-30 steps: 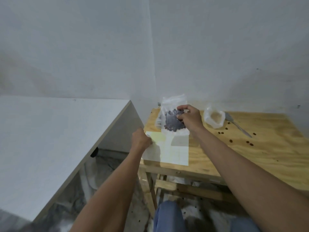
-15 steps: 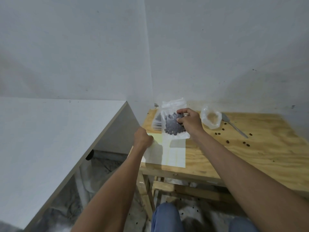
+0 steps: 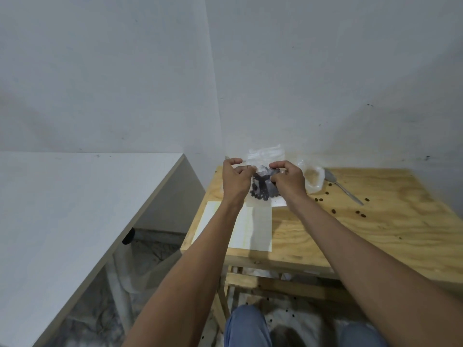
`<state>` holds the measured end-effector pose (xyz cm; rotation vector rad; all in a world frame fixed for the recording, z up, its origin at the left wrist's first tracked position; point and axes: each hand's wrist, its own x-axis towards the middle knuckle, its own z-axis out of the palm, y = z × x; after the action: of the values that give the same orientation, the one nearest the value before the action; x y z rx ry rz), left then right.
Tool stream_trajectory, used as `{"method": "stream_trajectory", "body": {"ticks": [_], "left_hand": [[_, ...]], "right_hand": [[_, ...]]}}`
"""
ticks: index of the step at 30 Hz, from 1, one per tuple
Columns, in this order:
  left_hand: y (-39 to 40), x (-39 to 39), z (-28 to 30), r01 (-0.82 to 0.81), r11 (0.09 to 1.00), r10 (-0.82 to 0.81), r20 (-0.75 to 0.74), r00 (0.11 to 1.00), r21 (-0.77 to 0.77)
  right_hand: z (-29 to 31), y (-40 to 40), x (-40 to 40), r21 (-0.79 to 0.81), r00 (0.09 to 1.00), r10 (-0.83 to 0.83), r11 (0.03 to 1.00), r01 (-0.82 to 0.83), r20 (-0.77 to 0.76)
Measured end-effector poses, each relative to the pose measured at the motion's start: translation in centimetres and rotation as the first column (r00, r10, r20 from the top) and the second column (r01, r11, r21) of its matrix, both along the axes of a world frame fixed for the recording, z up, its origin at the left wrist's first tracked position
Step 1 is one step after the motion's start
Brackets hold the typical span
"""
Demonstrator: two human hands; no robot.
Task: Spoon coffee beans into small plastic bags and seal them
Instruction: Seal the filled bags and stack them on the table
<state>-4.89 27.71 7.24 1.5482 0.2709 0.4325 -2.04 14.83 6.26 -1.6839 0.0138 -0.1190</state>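
Both hands held one small plastic bag [image 3: 263,181] of coffee beans [image 3: 263,190] upright above the wooden table [image 3: 375,226]; the left hand [image 3: 236,180] and right hand [image 3: 289,179] each pinched its top edge, probably to press the seal; a spoon [image 3: 342,187] and stray beans [image 3: 319,199] lay on the table to the bag's right, a white sheet [image 3: 253,229] just before it.

Both arms reach forward, bare forearms converging — the left hand [image 3: 235,180] and right hand [image 3: 289,180] are raised side by side, fingers curled, thumbs and fingertips pinching the same small bag [image 3: 264,186] between them.
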Motion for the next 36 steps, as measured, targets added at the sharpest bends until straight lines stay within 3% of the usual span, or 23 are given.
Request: {"method": "stream_trajectory", "body": {"ticks": [4, 10, 15, 19, 22, 28, 34, 36], "left_hand": [[-0.6, -0.4, -0.4, -0.014, 1.000, 0.014, 0.014, 1.000, 0.021], [-1.7, -0.4, -0.9, -0.071, 0.995, 0.068, 0.035, 0.997, 0.075], [-2.0, -0.2, -1.3, -0.154, 0.943, 0.134, 0.087, 0.987, 0.294], [-1.9, -0.2, -1.0, 0.009, 0.998, -0.010, 0.020, 1.000, 0.061], [-2.1, -0.1, -1.4, 0.007, 1.000, -0.007, -0.004, 1.000, -0.025], [-2.5, 0.7, -3.1, -0.024, 0.999, 0.024, -0.001, 1.000, 0.037], [-0.5, 1.2, -4.3, -0.003, 1.000, 0.003, 0.022, 1.000, 0.010], [0.3, 1.5, -4.9, -0.027, 0.999, 0.026, 0.026, 0.999, 0.047]], "right_hand": [[0.1, -0.5, -0.2, 0.071, 0.999, 0.032, 0.997, -0.033, 0.008], [-0.3, -0.7, 0.0, 0.055, 0.996, -0.005, 0.998, 0.000, 0.091], [-0.4, -0.9, 0.1, 0.036, 0.994, -0.032, 0.999, 0.028, 0.101], [-0.6, -0.8, 0.1, 0.006, 0.991, -0.025, 1.000, 0.024, 0.135], [-0.8, -0.6, 0.1, -0.043, 0.988, -0.045, 0.998, 0.052, 0.146], [-1.5, -0.2, 0.4, -0.050, 0.992, -0.069, 0.996, 0.074, 0.106], [-2.3, -0.8, 2.1, -0.169, 0.993, 0.107, 0.981, -0.098, 0.046], [-2.5, -0.8, 3.0, -0.167, 0.996, 0.076, 0.984, -0.068, 0.048]]}}
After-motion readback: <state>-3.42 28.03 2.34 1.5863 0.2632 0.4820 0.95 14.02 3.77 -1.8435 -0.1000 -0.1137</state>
